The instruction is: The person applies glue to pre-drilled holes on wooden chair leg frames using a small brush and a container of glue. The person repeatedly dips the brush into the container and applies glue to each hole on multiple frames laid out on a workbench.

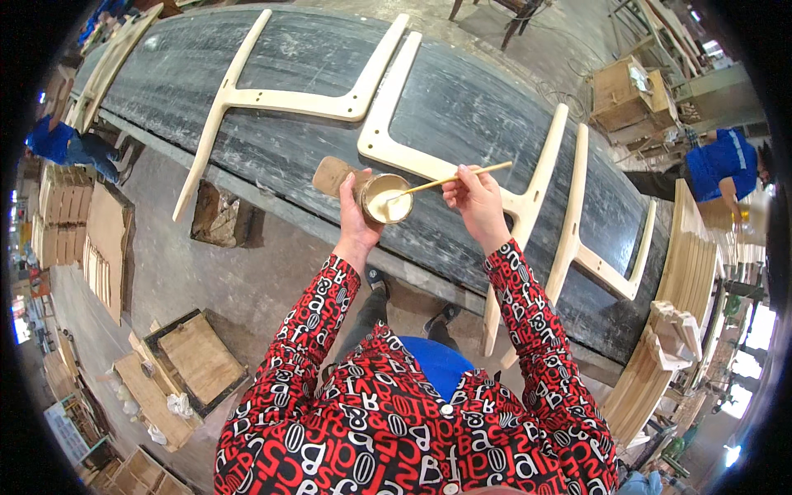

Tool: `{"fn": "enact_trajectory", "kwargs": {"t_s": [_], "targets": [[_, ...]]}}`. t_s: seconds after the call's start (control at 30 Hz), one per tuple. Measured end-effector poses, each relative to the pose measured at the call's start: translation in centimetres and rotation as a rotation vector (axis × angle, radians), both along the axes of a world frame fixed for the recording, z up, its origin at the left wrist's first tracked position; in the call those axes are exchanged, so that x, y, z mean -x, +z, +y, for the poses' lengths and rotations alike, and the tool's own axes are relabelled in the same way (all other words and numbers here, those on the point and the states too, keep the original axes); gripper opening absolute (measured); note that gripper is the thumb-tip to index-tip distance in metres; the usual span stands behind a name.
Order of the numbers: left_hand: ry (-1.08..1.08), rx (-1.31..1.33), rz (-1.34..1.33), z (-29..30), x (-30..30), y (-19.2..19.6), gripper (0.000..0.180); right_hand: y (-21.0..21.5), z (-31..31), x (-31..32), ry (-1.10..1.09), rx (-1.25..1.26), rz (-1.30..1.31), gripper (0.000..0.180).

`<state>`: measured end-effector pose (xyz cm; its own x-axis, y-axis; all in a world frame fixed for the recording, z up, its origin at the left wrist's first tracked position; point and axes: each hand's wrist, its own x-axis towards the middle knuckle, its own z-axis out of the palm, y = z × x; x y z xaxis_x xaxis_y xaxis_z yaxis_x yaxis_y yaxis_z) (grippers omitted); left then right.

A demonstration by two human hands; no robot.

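The left hand [356, 221] is gripping the jar [378, 181] over the table [289, 148]; the right hand [478, 200] is pinching the stick [429, 186], its tip meeting the cream fluid [382, 209]. Holding the jar level is guarding against spills.

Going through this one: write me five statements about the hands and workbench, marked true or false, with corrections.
1. The left hand holds a round container. True.
2. The right hand is empty. False: it holds a thin stick.
3. The round container has cream-coloured contents in it. True.
4. The pale wooden frames lie on the floor, below the dark tabletop. False: they lie on the dark tabletop.
5. The sleeves are patterned in red, black and white. True.
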<state>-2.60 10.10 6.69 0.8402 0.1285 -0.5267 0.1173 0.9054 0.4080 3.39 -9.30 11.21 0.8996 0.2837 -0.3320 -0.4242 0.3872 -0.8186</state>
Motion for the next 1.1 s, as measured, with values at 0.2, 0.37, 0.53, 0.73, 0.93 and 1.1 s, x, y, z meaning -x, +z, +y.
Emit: {"fn": "enact_trajectory", "kwargs": {"t_s": [0.2, 0.37, 0.53, 0.73, 0.93, 1.1], "targets": [[0.09, -0.058, -0.02, 5.7, -3.0, -0.8, 0.045, 0.4, 5.2, -1.2, -0.023, 0.32, -0.409, 0.011], [0.06, -0.007, -0.026, 6.7, -4.1, -1.5, 0.042, -1.3, 9.0, -2.3, 0.03, 0.293, -0.235, 0.013], [0.112, 0.053, 0.027, 8.2, -3.9, -2.5, 0.042, -2.2, 8.9, -2.3, -0.046, 0.049, -0.076, 0.012], [0.127, 0.102, 0.061, 8.4, -5.4, -3.2, 0.043, -3.7, 8.5, -3.3, -0.078, -0.115, 0.041, 0.006], [0.121, 0.108, -0.019, 7.8, -7.6, -4.5, 0.041, -7.2, 9.3, -4.0, -0.172, -0.146, 0.329, 0.022], [0.121, 0.094, 0.021, 8.1, -8.5, -5.4, 0.042, -7.6, 9.7, -5.1, -0.201, -0.107, 0.254, 0.02]]}}
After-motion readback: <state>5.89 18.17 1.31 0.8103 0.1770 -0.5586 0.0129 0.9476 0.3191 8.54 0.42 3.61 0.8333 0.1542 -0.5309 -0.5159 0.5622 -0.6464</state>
